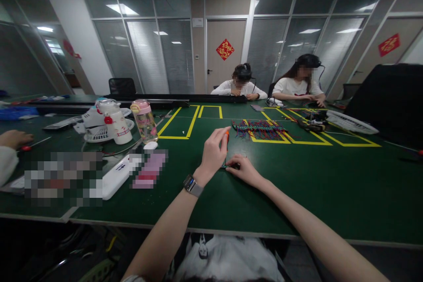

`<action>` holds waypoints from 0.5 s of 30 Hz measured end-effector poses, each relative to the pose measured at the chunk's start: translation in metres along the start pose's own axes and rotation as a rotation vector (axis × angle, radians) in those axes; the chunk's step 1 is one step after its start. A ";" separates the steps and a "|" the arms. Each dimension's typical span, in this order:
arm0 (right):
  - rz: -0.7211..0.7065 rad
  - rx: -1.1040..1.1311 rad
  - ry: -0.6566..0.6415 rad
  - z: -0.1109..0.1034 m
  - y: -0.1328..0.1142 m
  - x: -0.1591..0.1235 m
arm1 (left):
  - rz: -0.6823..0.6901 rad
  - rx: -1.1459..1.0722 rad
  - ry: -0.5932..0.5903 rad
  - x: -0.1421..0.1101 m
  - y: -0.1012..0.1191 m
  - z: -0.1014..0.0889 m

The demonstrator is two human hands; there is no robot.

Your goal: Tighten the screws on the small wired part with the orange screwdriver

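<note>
My left hand (212, 152), with a watch on its wrist, is closed around the orange handle of a screwdriver (227, 135). The tool stands roughly upright, its handle mostly behind my fingers. Below its tip, a small green circuit board (224, 166) lies on the green table (291, 194). The fingers of my right hand (245, 171) pinch the right side of this board and hide much of it. Beyond my hands sits a row of small circuit boards with red and blue wires (261, 129).
Left of my hands are a white case (120, 177), a pink-lidded bottle (144, 121) and a white bottle (118, 124). Yellow tape (173, 137) marks rectangles on the table. A white fan (352, 122) lies right. Two people sit opposite; another person's hand (16, 139) is at far left.
</note>
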State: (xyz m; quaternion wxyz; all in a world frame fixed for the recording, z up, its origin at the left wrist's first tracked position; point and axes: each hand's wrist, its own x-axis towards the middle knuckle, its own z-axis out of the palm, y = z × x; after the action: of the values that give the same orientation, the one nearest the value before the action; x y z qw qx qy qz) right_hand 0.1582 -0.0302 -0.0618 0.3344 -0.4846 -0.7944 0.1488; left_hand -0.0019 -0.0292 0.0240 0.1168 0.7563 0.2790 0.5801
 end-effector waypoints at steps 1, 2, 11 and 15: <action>0.001 0.000 0.003 0.000 0.000 0.000 | -0.018 -0.087 -0.029 0.001 0.001 0.001; 0.002 0.000 0.004 0.000 0.000 0.000 | -0.050 -0.176 -0.055 0.002 0.001 0.002; 0.005 0.018 -0.001 0.000 0.001 -0.001 | -0.184 -0.168 0.028 0.003 -0.004 0.001; 0.000 0.023 -0.001 0.000 0.001 0.000 | -0.117 -0.103 0.037 0.001 -0.003 0.001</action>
State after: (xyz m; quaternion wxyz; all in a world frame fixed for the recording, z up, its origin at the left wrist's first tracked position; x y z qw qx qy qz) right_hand 0.1590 -0.0300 -0.0627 0.3397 -0.4806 -0.7928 0.1582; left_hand -0.0019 -0.0255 0.0231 0.1843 0.7207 0.2946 0.5999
